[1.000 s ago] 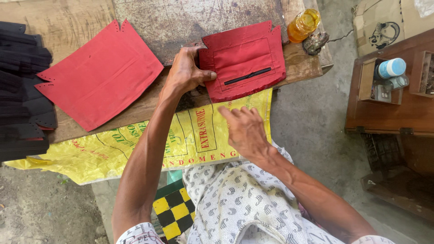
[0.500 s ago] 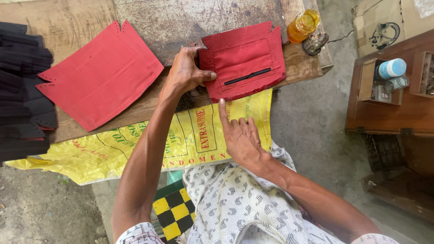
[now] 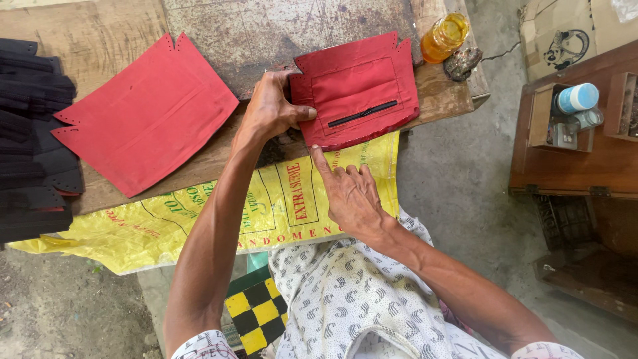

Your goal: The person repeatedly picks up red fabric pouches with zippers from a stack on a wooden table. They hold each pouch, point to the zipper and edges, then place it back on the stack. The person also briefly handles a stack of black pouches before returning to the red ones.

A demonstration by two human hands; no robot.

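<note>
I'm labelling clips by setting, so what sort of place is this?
Probably a small leather-goods or bag-making workshop: cut red panels on a worn wooden bench, a stack of black pieces, and a glue bottle.

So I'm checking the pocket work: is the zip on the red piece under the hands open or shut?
Shut, as far as shows: the black zip is one thin unbroken line across the red piece, with no gap. The left hand pins that piece's edge.
</note>
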